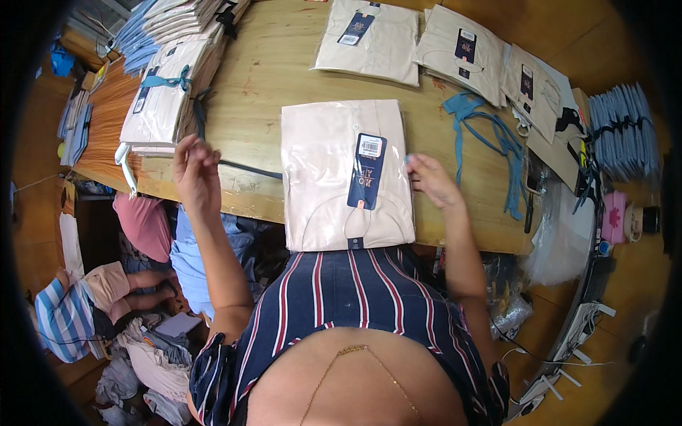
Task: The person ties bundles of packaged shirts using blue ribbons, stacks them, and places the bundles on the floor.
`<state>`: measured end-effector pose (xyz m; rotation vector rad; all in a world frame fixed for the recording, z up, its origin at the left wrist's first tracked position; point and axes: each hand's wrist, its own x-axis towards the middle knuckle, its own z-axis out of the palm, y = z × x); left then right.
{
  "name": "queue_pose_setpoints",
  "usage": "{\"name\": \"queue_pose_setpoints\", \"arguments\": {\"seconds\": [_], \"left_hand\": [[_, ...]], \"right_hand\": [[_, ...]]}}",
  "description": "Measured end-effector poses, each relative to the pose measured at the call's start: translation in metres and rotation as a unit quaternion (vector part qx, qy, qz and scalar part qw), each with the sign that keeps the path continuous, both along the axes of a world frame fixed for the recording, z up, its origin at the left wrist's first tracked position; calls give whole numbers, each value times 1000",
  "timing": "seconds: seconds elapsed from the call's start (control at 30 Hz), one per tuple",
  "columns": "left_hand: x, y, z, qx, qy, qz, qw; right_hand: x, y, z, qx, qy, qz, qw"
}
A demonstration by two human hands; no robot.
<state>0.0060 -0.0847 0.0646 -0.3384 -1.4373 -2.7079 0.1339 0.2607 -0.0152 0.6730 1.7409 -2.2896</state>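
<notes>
A clear plastic bag enclosing a folded cream garment and navy tag lies between loosely curled hands.

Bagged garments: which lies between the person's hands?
The garment at the near edge of the table, left hand and right hand flanking it; others lie farther back or to the sides.

Shirt packet on table, garment stack left, ribbons right.
</notes>
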Motion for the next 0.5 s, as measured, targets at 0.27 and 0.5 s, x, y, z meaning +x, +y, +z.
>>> {"name": "queue_pose_setpoints", "arguments": {"seconds": [0.27,0.5], "left_hand": [[40,162,25,-468,194,-364,782],[59,184,-55,-524,359,-325,701]], "right_hand": [[12,-47,-14,39,61,33,997],[43,-13,12,264,61,30,962]]}}
